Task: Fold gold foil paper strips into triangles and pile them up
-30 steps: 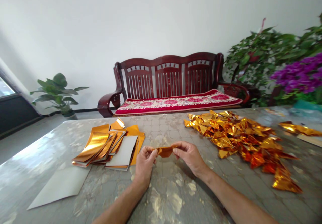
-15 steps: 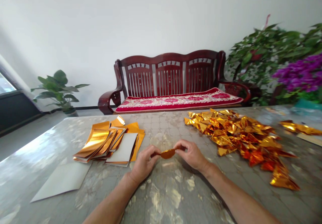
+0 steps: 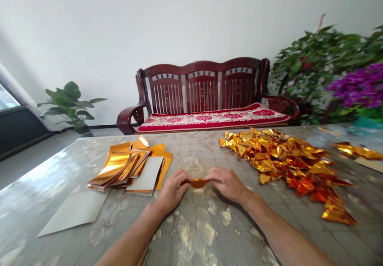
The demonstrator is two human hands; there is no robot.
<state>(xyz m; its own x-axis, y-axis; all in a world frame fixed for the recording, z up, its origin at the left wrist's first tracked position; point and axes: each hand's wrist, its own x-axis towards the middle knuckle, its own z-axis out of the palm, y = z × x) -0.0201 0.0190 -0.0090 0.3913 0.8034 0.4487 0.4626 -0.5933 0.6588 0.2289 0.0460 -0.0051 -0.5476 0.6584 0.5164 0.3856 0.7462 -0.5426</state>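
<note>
head view:
- left hand (image 3: 172, 192) and right hand (image 3: 229, 185) sit close together, low over the bench (image 3: 44, 170)
- fingers (image 3: 186, 177) of both hands are nearly closed, pinching opposite ends of a small folded gold foil strip (image 3: 197, 183) between the hands
- a light, even pinch from both sides looks best, as thin foil creases easily
- a stack of orange-gold foil sheets (image 3: 128, 166) lies left of the hands, with a grey card sheet (image 3: 73, 214) just beside it
- a heap of folded gold foil triangles (image 3: 284, 162) lies to the right
</note>
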